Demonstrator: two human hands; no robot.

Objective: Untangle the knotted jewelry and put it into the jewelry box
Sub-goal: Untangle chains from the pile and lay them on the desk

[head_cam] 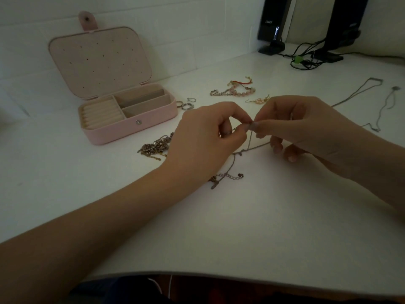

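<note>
A thin silver chain (249, 145) hangs from my fingertips down to the white table (241, 227), where its clasp end (228, 177) lies in a small tangle. My left hand (203, 139) and my right hand (302, 126) meet above the table, each pinching the chain between thumb and forefinger at nearly the same spot. The chain's far part runs off to the right behind my right hand. A pink jewelry box (122, 113) stands open at the back left, its compartments showing nothing inside.
A knotted brownish chain heap (155, 147) lies left of my left hand. Rings (185, 104), a pink bead bracelet (234, 89) and an earring (258, 100) lie behind the hands. Another thin necklace (381, 106) sits far right. Black speakers (274, 23) and cables (306, 58) stand at the back.
</note>
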